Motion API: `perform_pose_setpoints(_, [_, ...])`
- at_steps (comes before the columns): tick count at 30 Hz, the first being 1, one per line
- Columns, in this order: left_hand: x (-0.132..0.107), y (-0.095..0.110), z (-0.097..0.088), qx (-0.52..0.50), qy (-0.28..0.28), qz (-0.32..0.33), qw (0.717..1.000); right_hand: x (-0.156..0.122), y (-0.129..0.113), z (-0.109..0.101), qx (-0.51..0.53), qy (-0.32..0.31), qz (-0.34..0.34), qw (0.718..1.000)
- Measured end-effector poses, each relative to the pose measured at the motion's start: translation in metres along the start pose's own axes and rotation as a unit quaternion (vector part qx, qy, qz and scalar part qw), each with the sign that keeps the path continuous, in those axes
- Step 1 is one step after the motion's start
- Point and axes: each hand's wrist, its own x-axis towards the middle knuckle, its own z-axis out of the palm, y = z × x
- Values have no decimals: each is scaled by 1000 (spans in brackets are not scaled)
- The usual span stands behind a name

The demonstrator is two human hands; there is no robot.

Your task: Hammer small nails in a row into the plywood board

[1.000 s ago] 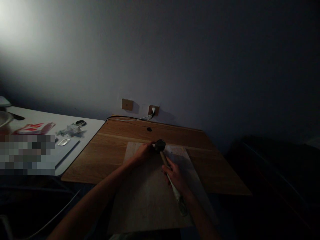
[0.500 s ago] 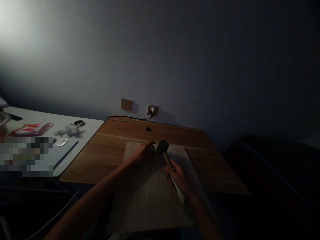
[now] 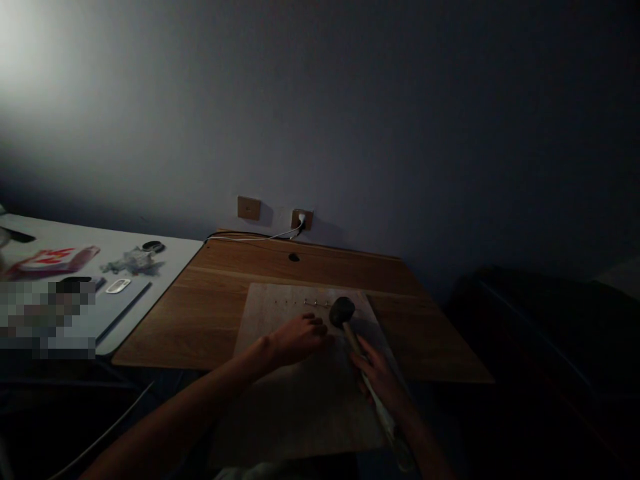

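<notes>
While mallet (image 3: 343, 312) is held aslant over light board (image 3: 300, 413), handle is wrapped by closed fingers of right hand (image 3: 381, 379). Small shiny nails (image 3: 315, 303) are lined up near board's far edge, just left of mallet head. Left hand (image 3: 300, 337) is held nearer, fingers partly curled; whether anything is gripped cannot be told. Board is laid on wooden desk (image 3: 185, 313), white table (image 3: 177, 257) set at left.
</notes>
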Motion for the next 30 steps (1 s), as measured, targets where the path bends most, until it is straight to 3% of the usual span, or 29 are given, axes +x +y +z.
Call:
perform_pose_setpoints(3, [-10,-25,1,-66,46,-88,993,-2,-3,1,7,-4,-17,1000])
perform_pose_setpoints(7, [-28,-64,4,-180,101,-264,942,-6,-8,2,5,1,-12,1000])
perform_pose_setpoints(10, [-35,-78,10,-207,103,-332,915,-6,-8,3,7,1,-9,1000])
perform_pose_setpoints(17, [-36,-77,15,-197,110,-343,912,-3,-13,10,9,2,7,1000])
perform_pose_setpoints(26, [-36,-79,17,-188,112,-317,923,14,-45,38,2,-36,-46,998])
perform_pose_setpoints(30, [-36,-78,16,-215,116,-331,911,25,-54,54,1,-64,-61,996])
